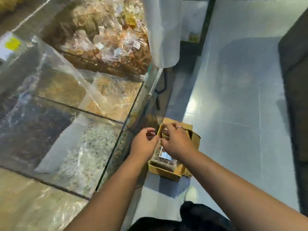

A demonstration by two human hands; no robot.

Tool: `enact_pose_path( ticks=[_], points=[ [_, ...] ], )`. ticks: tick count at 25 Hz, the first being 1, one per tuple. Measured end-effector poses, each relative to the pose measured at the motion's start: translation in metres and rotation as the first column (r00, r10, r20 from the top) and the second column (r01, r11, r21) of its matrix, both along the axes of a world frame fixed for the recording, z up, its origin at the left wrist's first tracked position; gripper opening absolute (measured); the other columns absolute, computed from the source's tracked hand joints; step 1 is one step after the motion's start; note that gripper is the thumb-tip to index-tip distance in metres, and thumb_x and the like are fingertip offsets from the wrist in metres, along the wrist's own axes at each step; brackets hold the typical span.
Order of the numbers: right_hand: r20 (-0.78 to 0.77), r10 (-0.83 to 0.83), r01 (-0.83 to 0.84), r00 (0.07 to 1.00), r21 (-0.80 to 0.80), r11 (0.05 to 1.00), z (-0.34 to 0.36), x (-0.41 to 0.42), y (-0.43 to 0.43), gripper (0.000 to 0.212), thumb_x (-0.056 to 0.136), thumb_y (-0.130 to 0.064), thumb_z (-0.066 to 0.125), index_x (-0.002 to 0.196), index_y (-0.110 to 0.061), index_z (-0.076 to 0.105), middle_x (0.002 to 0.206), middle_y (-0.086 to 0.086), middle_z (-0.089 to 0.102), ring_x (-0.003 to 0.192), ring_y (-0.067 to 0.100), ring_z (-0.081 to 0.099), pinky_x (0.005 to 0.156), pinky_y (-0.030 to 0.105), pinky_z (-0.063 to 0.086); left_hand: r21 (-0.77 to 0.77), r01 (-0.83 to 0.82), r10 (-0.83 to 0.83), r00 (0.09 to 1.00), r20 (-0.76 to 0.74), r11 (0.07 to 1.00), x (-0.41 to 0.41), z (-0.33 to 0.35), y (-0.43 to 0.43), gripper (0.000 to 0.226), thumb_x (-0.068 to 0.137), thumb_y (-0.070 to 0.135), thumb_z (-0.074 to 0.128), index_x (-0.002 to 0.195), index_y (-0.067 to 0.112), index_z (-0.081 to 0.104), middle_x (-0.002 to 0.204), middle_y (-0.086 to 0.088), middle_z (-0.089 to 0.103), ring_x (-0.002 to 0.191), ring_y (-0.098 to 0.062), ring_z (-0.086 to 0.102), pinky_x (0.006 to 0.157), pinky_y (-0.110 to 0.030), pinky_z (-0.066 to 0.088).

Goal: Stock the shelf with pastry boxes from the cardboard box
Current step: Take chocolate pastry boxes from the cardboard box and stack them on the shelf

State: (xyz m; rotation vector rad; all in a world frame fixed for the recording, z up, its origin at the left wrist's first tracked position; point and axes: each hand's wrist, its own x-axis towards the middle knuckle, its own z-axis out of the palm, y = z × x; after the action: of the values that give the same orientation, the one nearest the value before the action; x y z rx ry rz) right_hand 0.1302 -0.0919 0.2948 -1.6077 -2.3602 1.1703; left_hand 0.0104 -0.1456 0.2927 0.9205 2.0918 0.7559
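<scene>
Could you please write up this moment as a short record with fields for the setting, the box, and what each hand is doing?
setting: glass display counter with bagged snacks, beside a tiled floor
cardboard box: open, on the floor by the counter
contents: clear pastry boxes, count unclear
left hand: over the box, fingers curled, grip unclear
right hand: over the box, ring on one finger, grip unclear

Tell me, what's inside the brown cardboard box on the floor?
Inside the brown cardboard box sit clear packs of brown pastries, one with a white label. Both hands cover the far end, so that part stays hidden.
</scene>
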Motion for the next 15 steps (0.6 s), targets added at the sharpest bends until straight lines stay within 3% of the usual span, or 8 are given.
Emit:
enact_pose_path(
  ticks=[6,10,13,15],
  points=[
    [0.103,-0.187,0.201,0.977,-0.152,0.968,-0.079,0.047,0.044,0.060,0.090,-0.031,0.055,0.146,-0.025,0.035,0.152,0.012,0.027,0.128,0.035,0.044,0.105,0.044,0.043,-0.212,0.213,-0.221,0.975,-0.015,0.954,0.020,-0.064,0.068,0.031,0.087,0.022,0.067,0.117,0.018,0.061,0.104,0.002,0.066,0.087,-0.009,0.058,0.075,-0.020,0.043],
    [0.174,-0.295,0.334,0.939,-0.274,0.902,-0.155,0.052,0.056,0.064,0.089,-0.032,0.060,0.146,-0.025,0.034,0.148,0.011,0.032,0.128,0.034,0.044,0.106,0.042,0.041,-0.344,0.292,-0.290,0.955,0.057,0.892,0.013,-0.141,0.104,0.028,0.091,0.015,0.063,0.118,0.011,0.055,0.098,0.004,0.057,0.073,0.001,0.051,0.049,-0.002,0.041],
    [0.249,-0.322,0.387,0.913,-0.286,0.877,-0.218,0.055,0.065,0.063,0.088,-0.031,0.060,0.145,-0.026,0.033,0.144,0.012,0.034,0.126,0.034,0.043,0.102,0.042,0.042,-0.386,0.262,-0.273,0.962,0.027,0.884,0.002,-0.213,0.124,0.029,0.089,0.016,0.066,0.116,0.012,0.057,0.109,-0.003,0.062,0.077,-0.003,0.054,0.050,-0.009,0.044],
    [0.296,-0.342,0.428,0.892,-0.304,0.851,-0.276,0.057,0.072,0.064,0.089,-0.032,0.061,0.146,-0.026,0.032,0.144,0.012,0.034,0.128,0.034,0.043,0.102,0.042,0.042,-0.425,0.263,-0.305,0.952,-0.032,0.866,-0.003,-0.277,0.135,0.032,0.085,0.024,0.070,0.115,0.017,0.060,0.112,-0.001,0.064,0.087,-0.009,0.056,0.061,-0.019,0.042]
  ],
)
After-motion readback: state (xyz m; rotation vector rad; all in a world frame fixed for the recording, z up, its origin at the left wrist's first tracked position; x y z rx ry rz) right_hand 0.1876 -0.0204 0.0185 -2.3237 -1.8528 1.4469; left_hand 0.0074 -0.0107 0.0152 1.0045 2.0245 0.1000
